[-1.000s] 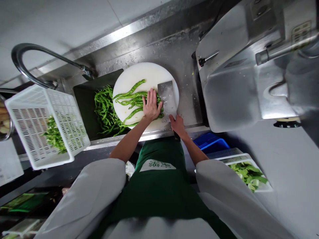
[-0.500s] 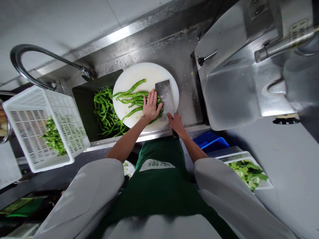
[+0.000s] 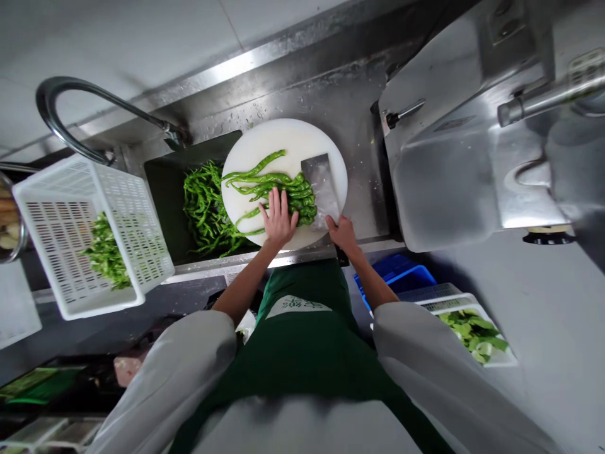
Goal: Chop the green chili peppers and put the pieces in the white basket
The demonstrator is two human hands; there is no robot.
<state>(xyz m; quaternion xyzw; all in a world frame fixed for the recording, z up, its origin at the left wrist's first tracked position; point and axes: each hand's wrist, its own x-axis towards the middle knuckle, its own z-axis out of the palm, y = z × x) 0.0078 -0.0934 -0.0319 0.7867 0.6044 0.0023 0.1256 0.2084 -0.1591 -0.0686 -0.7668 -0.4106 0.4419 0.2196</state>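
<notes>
My left fingers have slid toward seven o'clock, spread on peppers bunched but seemingly uncut on the board, my right fingers gripping the cleaver at three o'clock, more heaped at nine.

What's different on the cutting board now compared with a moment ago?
The left hand has slid back toward the person and a little to the left, uncovering more of the green peppers' bunched ends beside the blade. It still lies on the peppers, fingers spread. Nothing was newly grasped or let go: the right hand still grips the cleaver, and the round board stays in place.
</notes>
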